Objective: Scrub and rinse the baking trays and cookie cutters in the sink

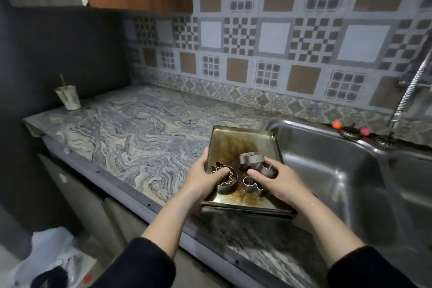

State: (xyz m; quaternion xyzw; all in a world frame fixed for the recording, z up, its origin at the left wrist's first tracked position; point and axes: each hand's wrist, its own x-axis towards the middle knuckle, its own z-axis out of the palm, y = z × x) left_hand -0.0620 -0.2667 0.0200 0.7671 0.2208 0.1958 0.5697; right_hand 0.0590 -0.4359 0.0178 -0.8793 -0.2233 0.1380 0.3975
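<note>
- Fingers of the left hand (205, 179) curl over the left rim of the baking trays (233, 145), thumb inside touching a flower-shaped cookie cutter (224, 176); fingers of the right hand (278, 184) curl round the near right corner, thumb and forefinger among the cookie cutters (253, 170).
- Trays: apparently two, stacked, judging by the doubled near edge; held between both hands at the junction of bench (140, 133) and sink (327, 166), far corner overhanging the basin.
- Cutters: about four, loose inside the upper tray; the exact count is uncertain where the right hand covers them.
- Handling, as judged: thin sheet metal, stiff and light; brown greasy residue and wet skin suggest a slippery surface, so opposite rims are the sound place to grip, kept level lest the cutters slide out. Cutter edges look thin and probably sharp; take them by the side walls.
- Surroundings: one spring-neck tap (411, 91), one stained cup (69, 97) with a straw at the bench's far left.
</note>
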